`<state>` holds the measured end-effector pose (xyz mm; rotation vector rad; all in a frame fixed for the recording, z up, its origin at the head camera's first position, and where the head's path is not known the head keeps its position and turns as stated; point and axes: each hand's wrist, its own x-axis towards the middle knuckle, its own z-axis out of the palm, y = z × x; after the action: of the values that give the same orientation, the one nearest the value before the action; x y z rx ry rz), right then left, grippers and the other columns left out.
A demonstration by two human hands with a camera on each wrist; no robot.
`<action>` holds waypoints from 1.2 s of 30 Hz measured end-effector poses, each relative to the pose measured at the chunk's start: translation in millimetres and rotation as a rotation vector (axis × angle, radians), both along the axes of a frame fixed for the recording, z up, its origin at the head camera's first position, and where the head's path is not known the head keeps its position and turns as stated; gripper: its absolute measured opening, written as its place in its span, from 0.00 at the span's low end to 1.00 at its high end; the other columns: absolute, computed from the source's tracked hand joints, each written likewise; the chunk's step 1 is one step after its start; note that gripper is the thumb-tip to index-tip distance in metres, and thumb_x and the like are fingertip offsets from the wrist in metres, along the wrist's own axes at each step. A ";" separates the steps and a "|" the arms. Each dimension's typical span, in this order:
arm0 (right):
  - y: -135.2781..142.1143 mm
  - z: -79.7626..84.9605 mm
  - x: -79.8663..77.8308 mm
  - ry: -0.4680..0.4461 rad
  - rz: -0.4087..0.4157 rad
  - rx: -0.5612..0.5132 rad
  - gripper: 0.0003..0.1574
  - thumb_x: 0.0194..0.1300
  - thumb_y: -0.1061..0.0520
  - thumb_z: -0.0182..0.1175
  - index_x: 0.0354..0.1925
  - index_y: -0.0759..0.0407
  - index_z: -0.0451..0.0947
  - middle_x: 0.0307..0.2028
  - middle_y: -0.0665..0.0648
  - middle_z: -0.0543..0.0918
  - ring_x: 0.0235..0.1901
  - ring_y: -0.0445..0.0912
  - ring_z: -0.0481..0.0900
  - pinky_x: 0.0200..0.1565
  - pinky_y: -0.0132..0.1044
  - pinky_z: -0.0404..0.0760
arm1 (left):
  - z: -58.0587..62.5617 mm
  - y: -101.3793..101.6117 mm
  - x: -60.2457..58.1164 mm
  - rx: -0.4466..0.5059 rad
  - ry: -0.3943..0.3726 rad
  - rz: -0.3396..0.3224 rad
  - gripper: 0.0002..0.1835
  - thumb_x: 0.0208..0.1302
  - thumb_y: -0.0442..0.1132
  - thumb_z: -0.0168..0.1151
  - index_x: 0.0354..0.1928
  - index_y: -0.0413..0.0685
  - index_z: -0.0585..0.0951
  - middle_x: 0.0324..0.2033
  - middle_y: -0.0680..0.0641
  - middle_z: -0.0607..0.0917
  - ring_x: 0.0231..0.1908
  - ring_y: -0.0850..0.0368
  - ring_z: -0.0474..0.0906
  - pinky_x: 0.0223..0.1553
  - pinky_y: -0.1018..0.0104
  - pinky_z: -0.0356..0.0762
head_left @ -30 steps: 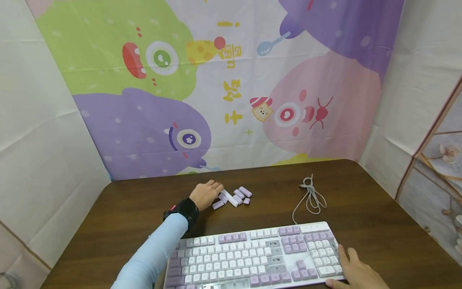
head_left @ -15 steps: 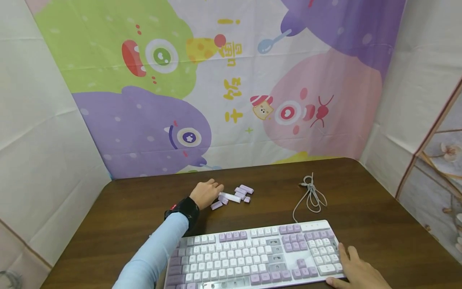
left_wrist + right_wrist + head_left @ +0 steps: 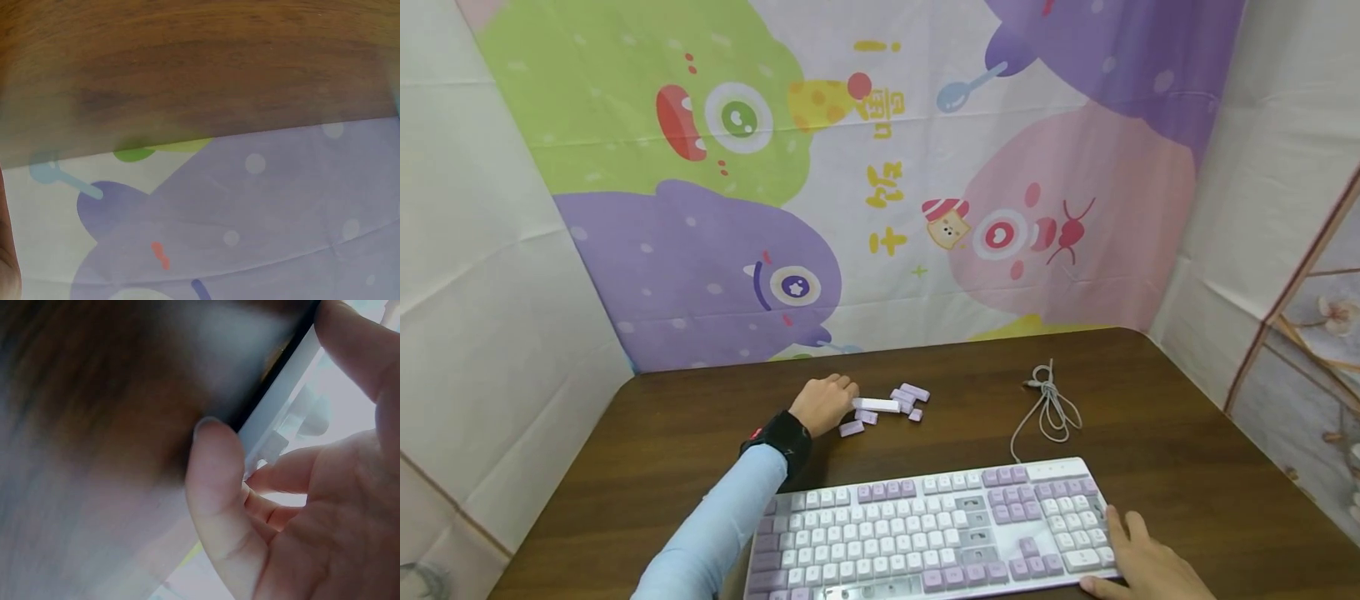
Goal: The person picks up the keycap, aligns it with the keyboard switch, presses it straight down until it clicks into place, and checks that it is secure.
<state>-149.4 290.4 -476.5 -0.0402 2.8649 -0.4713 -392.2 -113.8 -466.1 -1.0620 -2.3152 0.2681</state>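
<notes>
A long white spacebar keycap (image 3: 880, 406) lies across a small group of purple keycaps (image 3: 902, 400) toward the back of the table. My left hand (image 3: 824, 405) pinches its left end; the fingertips are partly hidden. Below sits a white and purple keyboard (image 3: 872, 533), with bare slots in the spacebar row, right of the letter keys and on the number pad. At its lower right corner my right hand (image 3: 1150, 560) grips the edge, and in the right wrist view the thumb (image 3: 215, 469) and fingers lie on different sides of that edge.
A bundled grey cable (image 3: 1051, 404) lies behind the keyboard's right part and runs down to it. The brown wooden table (image 3: 685, 450) ends at a cartoon-printed cloth (image 3: 880, 317) behind, with pale panels (image 3: 1232, 250) at both sides.
The spacebar keycap has turned from a diagonal slant to nearly level, pivoting near my left fingers. The right hand stays at the keyboard's corner.
</notes>
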 end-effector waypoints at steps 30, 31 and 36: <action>0.4 1.8 1.8 -0.005 0.017 0.050 0.69 0.47 0.30 0.63 0.63 0.82 0.49 0.46 0.70 0.66 0.29 0.48 0.72 0.27 0.49 0.74 | 46.2 -17.4 111.4 0.153 -0.163 -0.079 0.07 0.52 0.45 0.68 0.33 0.57 0.84 0.26 0.57 0.82 0.27 0.64 0.79 0.22 0.75 0.70; -0.2 2.6 1.6 -0.001 0.018 0.054 0.69 0.47 0.30 0.63 0.63 0.82 0.50 0.46 0.70 0.67 0.29 0.48 0.72 0.27 0.48 0.74 | 47.6 -16.8 115.9 0.154 -0.177 -0.081 0.06 0.52 0.45 0.68 0.33 0.57 0.84 0.27 0.57 0.82 0.28 0.64 0.78 0.22 0.75 0.70; -0.9 2.8 1.7 0.001 0.030 0.068 0.69 0.47 0.30 0.62 0.62 0.82 0.50 0.46 0.70 0.68 0.30 0.48 0.73 0.28 0.49 0.74 | 51.1 -16.8 139.0 0.166 -0.255 -0.087 0.06 0.52 0.44 0.68 0.33 0.57 0.83 0.27 0.58 0.81 0.28 0.65 0.78 0.21 0.77 0.69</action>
<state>-147.6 289.5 -473.7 -0.0716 2.8743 -0.3682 -253.3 -130.6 -415.1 -1.1654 -2.4542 -0.0987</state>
